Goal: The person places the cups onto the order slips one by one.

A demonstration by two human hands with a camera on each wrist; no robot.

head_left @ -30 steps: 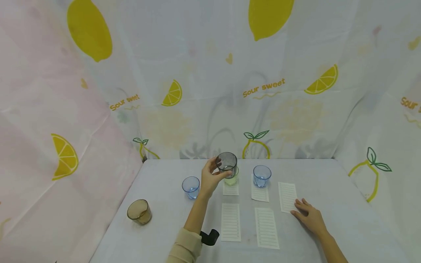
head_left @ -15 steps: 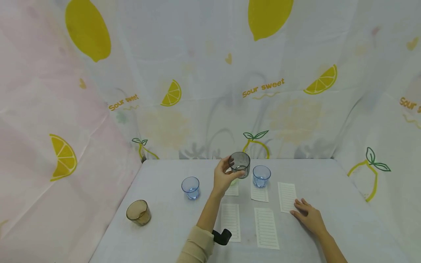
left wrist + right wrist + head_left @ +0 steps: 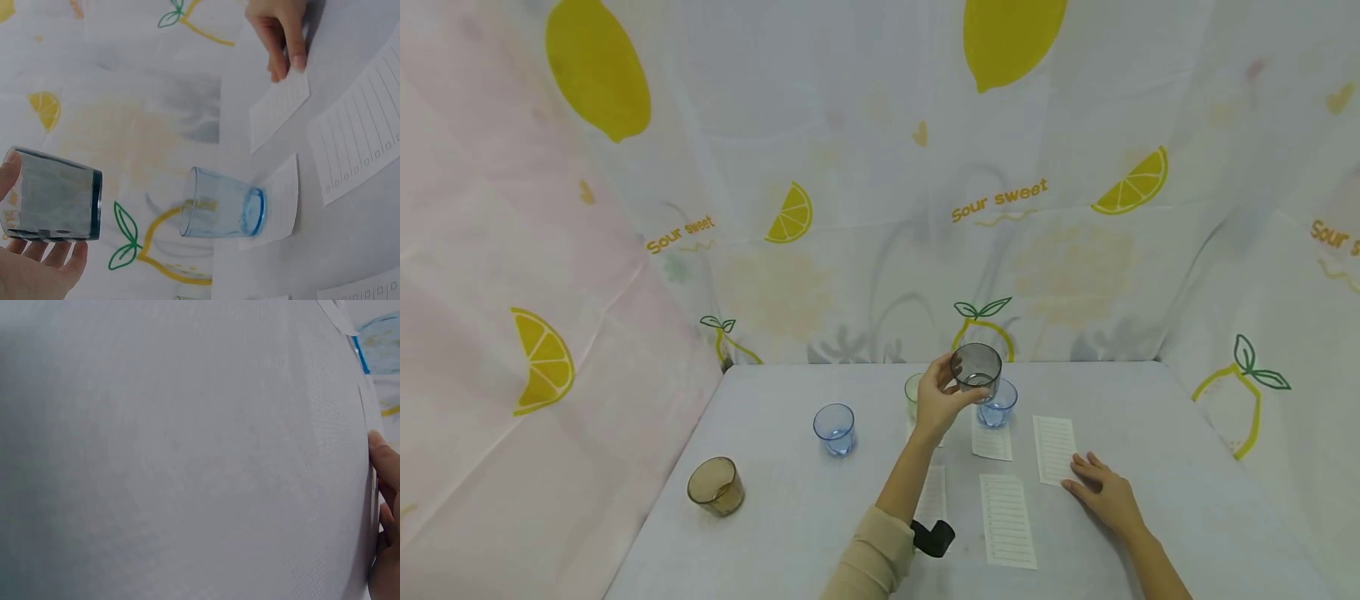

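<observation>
My left hand (image 3: 940, 404) grips a grey tinted glass (image 3: 976, 363) by its side, fingers behind and thumb in front, and holds it off the table. In the head view this glass partly overlaps a blue glass (image 3: 997, 412) that stands on a lined paper slip (image 3: 992, 445). The left wrist view shows the grey glass (image 3: 53, 194) well apart from the blue glass (image 3: 222, 206). My right hand (image 3: 1108, 498) rests on the table, its fingertips touching the edge of another lined slip (image 3: 1054, 450). Its fingers are relaxed.
A green glass (image 3: 912, 395) stands behind my left wrist, partly hidden. Another blue glass (image 3: 835, 429) and a brown glass (image 3: 717, 487) are on the left of the white table (image 3: 775, 542). Two more lined slips lie nearer, one (image 3: 1007, 521) in full view, one (image 3: 934, 493) partly covered.
My left hand has carried the grey glass to the right, from in front of the green glass to in front of the blue one. My right hand has stayed still.
</observation>
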